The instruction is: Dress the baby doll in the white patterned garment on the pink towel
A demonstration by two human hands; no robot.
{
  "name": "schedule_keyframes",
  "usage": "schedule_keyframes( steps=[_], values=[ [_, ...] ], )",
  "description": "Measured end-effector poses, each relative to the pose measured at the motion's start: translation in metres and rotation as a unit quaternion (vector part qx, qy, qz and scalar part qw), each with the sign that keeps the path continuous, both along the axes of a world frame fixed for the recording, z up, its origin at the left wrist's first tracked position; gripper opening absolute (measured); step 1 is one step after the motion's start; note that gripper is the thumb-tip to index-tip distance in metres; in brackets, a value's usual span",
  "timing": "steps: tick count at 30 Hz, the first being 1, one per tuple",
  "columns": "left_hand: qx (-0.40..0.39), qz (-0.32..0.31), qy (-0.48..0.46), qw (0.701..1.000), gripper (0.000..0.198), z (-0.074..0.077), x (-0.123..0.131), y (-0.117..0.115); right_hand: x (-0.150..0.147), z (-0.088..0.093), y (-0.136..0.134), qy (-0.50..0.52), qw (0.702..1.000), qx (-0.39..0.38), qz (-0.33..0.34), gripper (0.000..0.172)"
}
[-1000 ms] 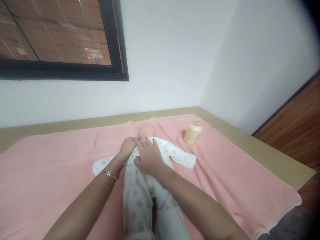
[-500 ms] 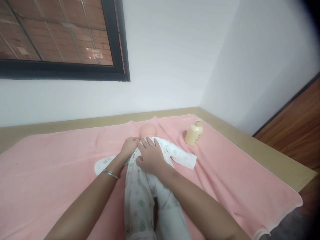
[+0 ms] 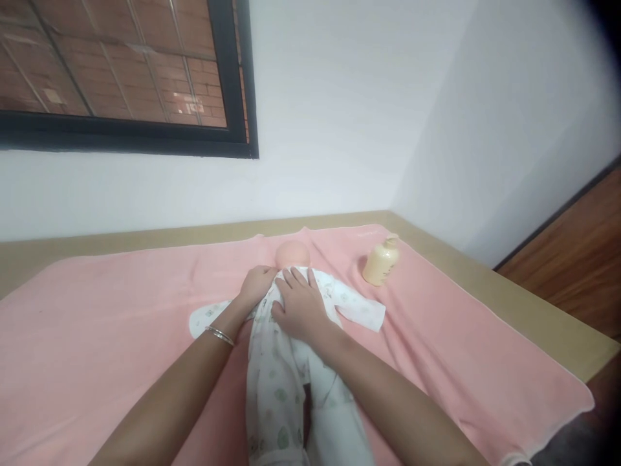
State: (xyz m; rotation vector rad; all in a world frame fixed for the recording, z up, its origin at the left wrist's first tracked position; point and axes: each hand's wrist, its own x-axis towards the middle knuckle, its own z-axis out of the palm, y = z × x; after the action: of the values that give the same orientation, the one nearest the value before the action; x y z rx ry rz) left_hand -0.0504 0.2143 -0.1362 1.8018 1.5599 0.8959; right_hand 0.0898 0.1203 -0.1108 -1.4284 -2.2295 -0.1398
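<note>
Garment [image 3: 272, 349] under right hand [image 3: 301, 307], perhaps pinched by left hand [image 3: 257, 285]

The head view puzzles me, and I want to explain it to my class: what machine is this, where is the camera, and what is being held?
There is no machine here: the two bare hands belong to a person wearing the camera on their head, looking forward and down. The pink cloth covers much of a tan surface. On it lies a white printed outfit, with a round, doll-like head just beyond its collar. The right hand rests spread on the outfit; the left hand touches it near the collar, but whether it grips the fabric is unclear. A pale yellow bottle sits to the right, untouched.
</note>
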Motion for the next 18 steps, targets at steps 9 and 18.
schedule_keyframes(
  steps=[9,18],
  values=[
    [0.020,-0.008,0.009,1.000,0.039,-0.002,-0.002,0.000,-0.002,0.000,-0.004,-0.002,0.999,0.017,-0.027,0.060],
    [0.009,-0.001,-0.008,1.000,0.036,-0.003,-0.001,0.001,-0.002,0.011,-0.011,-0.001,0.999,0.025,-0.026,0.064]
  ],
)
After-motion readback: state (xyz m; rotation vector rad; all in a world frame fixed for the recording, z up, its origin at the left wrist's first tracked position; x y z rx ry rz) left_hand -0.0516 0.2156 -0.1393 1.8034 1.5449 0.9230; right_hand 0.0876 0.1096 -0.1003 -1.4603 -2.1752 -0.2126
